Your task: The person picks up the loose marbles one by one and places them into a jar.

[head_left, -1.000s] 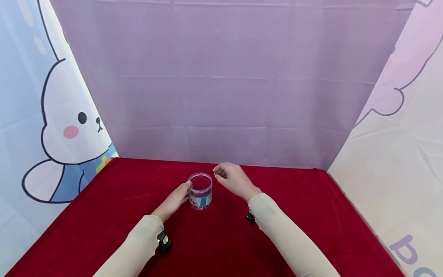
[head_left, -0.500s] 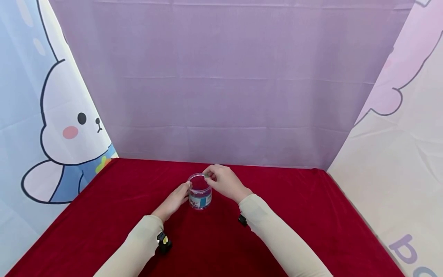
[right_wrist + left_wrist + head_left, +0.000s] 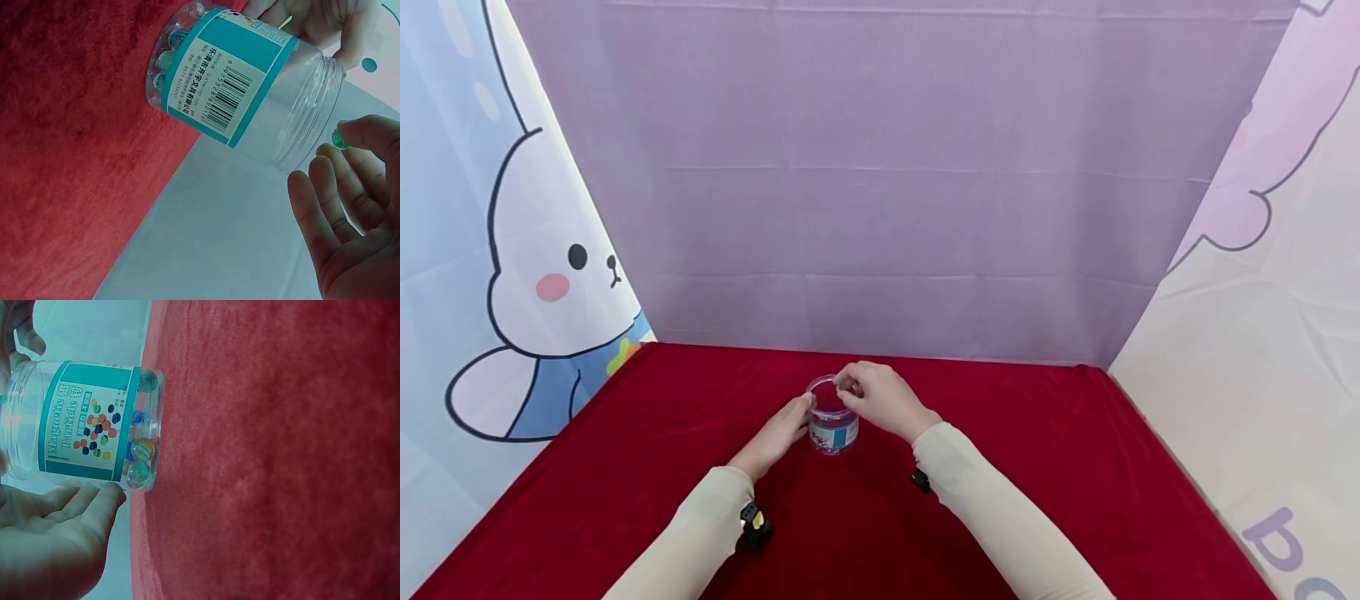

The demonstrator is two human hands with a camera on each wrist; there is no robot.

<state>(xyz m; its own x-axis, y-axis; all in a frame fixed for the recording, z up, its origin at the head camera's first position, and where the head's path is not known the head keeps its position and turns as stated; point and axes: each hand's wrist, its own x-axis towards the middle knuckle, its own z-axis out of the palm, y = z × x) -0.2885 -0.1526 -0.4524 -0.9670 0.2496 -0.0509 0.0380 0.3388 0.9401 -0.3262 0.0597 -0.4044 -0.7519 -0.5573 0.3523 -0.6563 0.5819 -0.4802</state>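
A clear plastic jar (image 3: 833,435) with a teal and white label stands upright and lidless on the red cloth. My left hand (image 3: 778,435) holds its left side, thumb by the rim and fingers along the wall. Several glass marbles (image 3: 139,471) lie at the bottom of the jar, seen in the left wrist view. Over the right part of the jar's mouth is my right hand (image 3: 883,400). Between its thumb and index finger it pinches a green glass marble (image 3: 339,139), clearest in the right wrist view; its other fingers extend near the rim.
A red velvet cloth (image 3: 1000,467) covers the table. Behind it hangs a purple curtain (image 3: 880,208). Printed cloths stand at both sides, with a cartoon rabbit (image 3: 561,250) on the left one. Each wrist wears a small black camera (image 3: 756,527).
My right hand has moved left from beside the jar to over its mouth, carrying the marble. The left hand and the jar have stayed in place.
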